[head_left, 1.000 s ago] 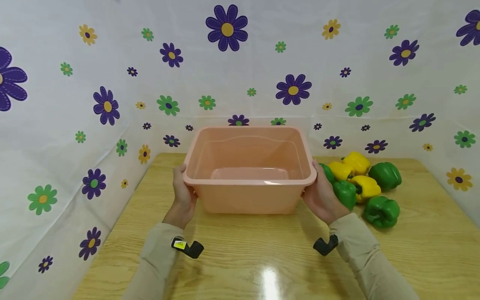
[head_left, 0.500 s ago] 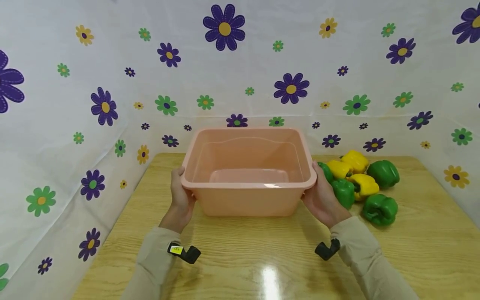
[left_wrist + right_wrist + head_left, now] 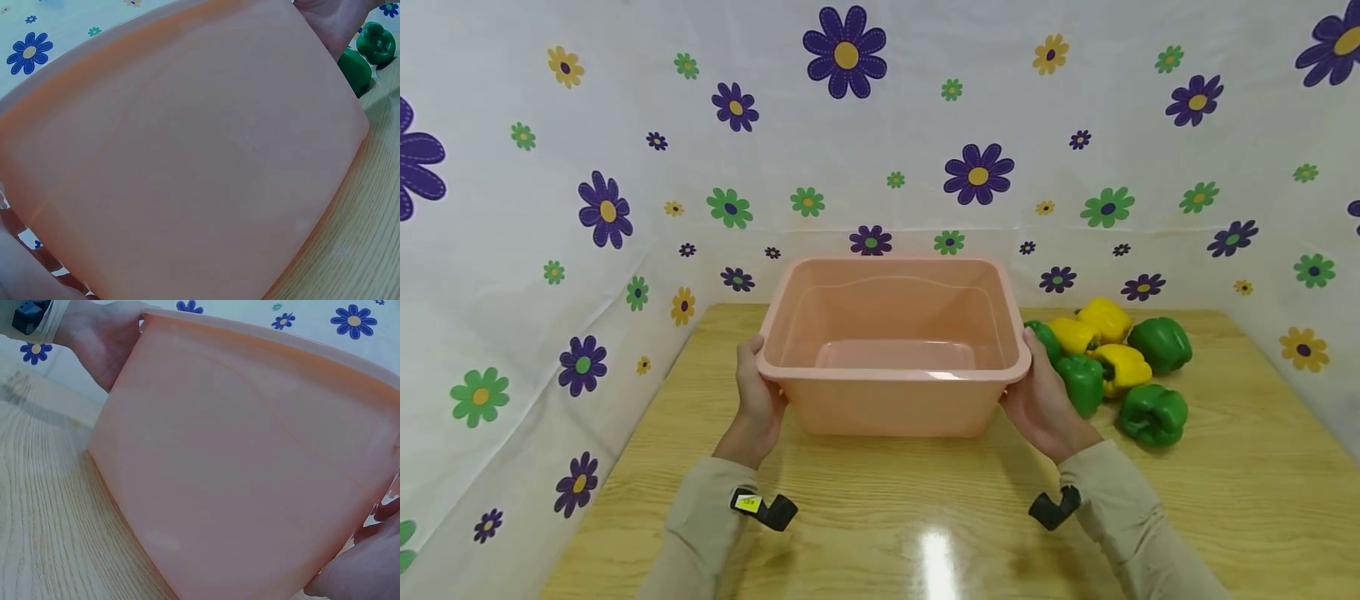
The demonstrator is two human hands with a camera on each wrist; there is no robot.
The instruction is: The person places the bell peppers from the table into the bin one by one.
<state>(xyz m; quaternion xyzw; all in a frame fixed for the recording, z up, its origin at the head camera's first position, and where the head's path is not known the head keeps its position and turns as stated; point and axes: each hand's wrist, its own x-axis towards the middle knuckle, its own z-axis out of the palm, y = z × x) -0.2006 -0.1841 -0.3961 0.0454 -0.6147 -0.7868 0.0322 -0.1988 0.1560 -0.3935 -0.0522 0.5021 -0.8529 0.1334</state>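
A pink plastic basin (image 3: 895, 402), rectangular with a wide rolled rim, stands in front of me with nothing in it. My left hand (image 3: 758, 412) grips its left end, the thumb on the rim and the fingers under the lip. On the opposite end my right hand (image 3: 1043, 408) holds the rim the same way. Both wrist views are filled by the basin's near wall (image 3: 206, 144). In the left wrist view, fingers of the left hand (image 3: 31, 269) curl below the rim. The right hand (image 3: 362, 562) shows likewise in the right wrist view.
Right of the basin lies a group of bell peppers, several green ones such as the front green pepper (image 3: 1153, 414), and yellow ones such as the near yellow pepper (image 3: 1122, 369). They lie on a wooden table (image 3: 880, 500). A flower-print cloth (image 3: 895, 125) hangs behind and at the sides.
The basin, held in both hands, has come slightly toward me and a little left. The whole view has shifted slightly, and the peppers appear a bit further left.
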